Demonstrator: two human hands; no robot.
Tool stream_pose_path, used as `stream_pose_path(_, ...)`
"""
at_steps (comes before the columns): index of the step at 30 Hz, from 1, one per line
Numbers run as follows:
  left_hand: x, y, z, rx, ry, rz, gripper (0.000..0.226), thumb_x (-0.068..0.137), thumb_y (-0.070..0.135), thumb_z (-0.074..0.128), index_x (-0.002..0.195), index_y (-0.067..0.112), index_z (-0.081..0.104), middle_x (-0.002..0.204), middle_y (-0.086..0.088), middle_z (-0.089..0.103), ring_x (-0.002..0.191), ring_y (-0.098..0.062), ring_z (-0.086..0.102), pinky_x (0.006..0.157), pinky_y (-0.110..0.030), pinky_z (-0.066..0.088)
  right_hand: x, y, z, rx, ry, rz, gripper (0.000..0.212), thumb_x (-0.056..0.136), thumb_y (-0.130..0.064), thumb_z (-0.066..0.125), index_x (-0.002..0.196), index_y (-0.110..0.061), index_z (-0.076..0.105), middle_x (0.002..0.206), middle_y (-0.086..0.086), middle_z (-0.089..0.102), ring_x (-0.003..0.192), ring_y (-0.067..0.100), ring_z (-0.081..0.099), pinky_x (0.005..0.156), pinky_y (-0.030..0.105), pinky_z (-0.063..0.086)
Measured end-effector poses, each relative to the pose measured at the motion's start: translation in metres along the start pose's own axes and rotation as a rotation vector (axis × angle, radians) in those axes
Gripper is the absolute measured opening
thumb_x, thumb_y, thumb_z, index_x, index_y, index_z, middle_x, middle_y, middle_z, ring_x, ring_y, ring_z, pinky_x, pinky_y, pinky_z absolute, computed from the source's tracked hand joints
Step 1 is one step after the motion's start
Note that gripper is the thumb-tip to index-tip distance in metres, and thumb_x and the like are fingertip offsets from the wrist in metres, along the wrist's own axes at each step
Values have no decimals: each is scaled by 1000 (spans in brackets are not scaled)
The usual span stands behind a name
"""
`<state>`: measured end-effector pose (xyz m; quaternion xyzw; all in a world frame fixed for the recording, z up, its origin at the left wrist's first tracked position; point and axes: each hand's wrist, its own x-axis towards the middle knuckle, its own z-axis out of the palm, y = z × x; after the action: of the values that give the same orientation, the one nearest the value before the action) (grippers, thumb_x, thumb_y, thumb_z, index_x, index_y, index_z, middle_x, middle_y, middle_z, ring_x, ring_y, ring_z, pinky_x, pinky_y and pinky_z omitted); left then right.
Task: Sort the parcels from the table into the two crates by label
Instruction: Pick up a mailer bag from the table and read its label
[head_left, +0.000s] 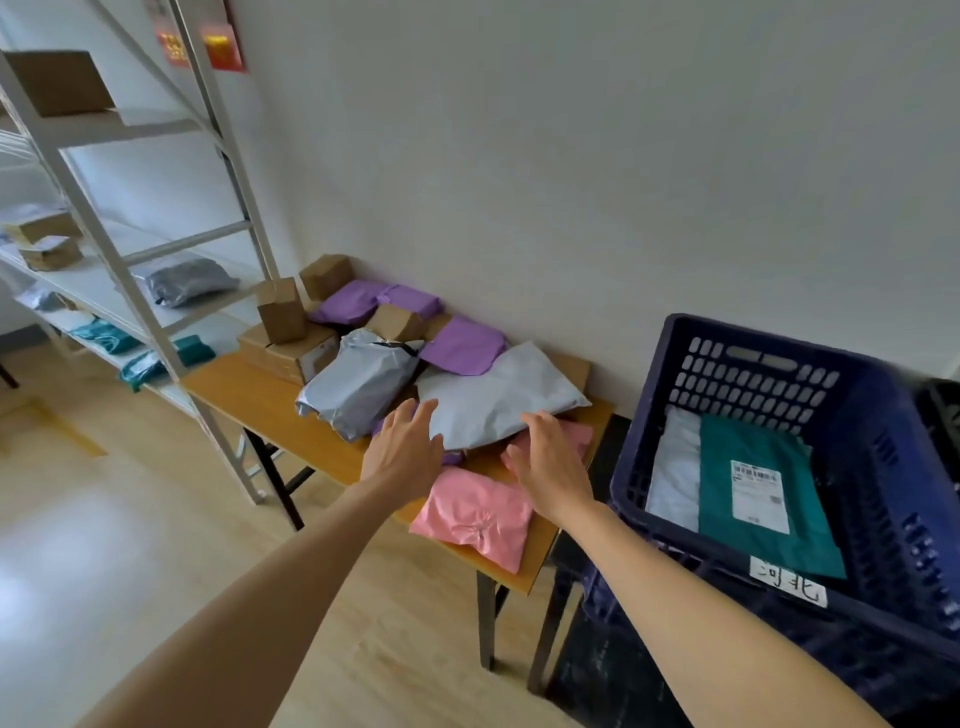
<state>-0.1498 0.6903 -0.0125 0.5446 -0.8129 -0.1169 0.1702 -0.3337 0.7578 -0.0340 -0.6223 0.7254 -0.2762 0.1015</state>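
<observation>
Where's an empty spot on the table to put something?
The left end of the wooden table is bare, between the stacked brown cardboard boxes, the crumpled grey plastic mailer and the front edge. Everything toward the wall and the right end is piled with parcels.

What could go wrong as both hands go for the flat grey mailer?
The pink mailer lies at the table's near edge by the right hand; a forearm could sweep it off. A purple parcel seems to overlap the far edge of the flat grey mailer and may get dragged. No label shows on its top, so missorting is possible.
</observation>
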Motion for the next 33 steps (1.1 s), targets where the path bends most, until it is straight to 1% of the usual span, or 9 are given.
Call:
stream_pose_path(9, 86, -44, 45, 53, -177, -3, 55, 99, 30, 47, 150, 23, 26, 155, -7, 27, 139, -29, 33, 101, -41, 47, 64, 27, 70, 243, 8, 285, 48, 99, -25, 47, 143, -17, 32, 144, 4, 37, 125, 17, 45, 88, 21, 40)
stream_pose_path(15, 157, -40, 70, 78, -294, 80, 55, 100, 33, 44, 150, 27, 22, 158, -7, 20, 142, -29, 25, 105, -43, 41, 111, 47, 98, 369, 21, 516, 43, 98, -22, 48, 140, -19, 36, 137, 2, 41, 117, 16, 48, 86, 22, 40)
stream_pose_path(19, 174, -40, 99, 57, -382, 130, 55, 101, 32, 43, 151, 28, 21, 159, -7, 16, 143, -29, 23, 107, -44, 37, 132, 61, 108, 358, 39, 678, 43, 99, -21, 49, 140, -13, 37, 141, 6, 40, 123, 24, 47, 89, 25, 39)
stream_pose_path(21, 182, -45, 109, 69, -438, 150, 56, 101, 34, 42, 151, 28, 19, 159, -9, 15, 144, -29, 20, 109, -44, 33, 141, 68, 114, 345, 32, 794, 46, 98, -24, 49, 140, -7, 37, 140, 10, 42, 122, 29, 49, 91, 32, 44)
stream_pose_path(23, 193, -51, 116, 95, -503, 187, 58, 101, 36, 40, 152, 28, 15, 159, -11, 12, 145, -30, 18, 112, -44, 30, 150, 75, 122, 402, -7, 916, 46, 97, -29, 51, 134, -4, 43, 130, 12, 51, 112, 29, 55, 84, 34, 45)
stream_pose_path(25, 206, -58, 121, 128, -562, 230, 59, 101, 38, 39, 153, 28, 13, 159, -12, 11, 145, -32, 16, 113, -45, 28, 158, 77, 128, 532, -22, 986, 29, 96, -29, 53, 109, -4, 59, 99, 11, 59, 89, 24, 57, 74, 30, 42)
stream_pose_path(27, 220, -63, 125, 143, -604, 261, 59, 101, 39, 38, 153, 28, 12, 159, -12, 10, 145, -32, 15, 113, -45, 26, 166, 76, 132, 601, -6, 995, 24, 95, -24, 53, 86, -3, 62, 80, 11, 56, 78, 24, 54, 70, 30, 40)
stream_pose_path(31, 240, -67, 129, 149, -675, 345, 59, 101, 43, 38, 153, 30, 14, 160, -11, 9, 146, -31, 14, 113, -45, 25, 179, 67, 137, 760, 172, 1128, 24, 94, -19, 59, 94, 4, 66, 81, 9, 59, 74, 21, 54, 70, 33, 44)
stream_pose_path(33, 246, -69, 130, 137, -709, 413, 62, 99, 46, 41, 152, 30, 15, 160, -9, 10, 146, -29, 13, 114, -43, 24, 183, 59, 136, 839, 237, 1197, 18, 92, -19, 62, 86, -1, 63, 79, 9, 58, 69, 19, 54, 73, 36, 49)
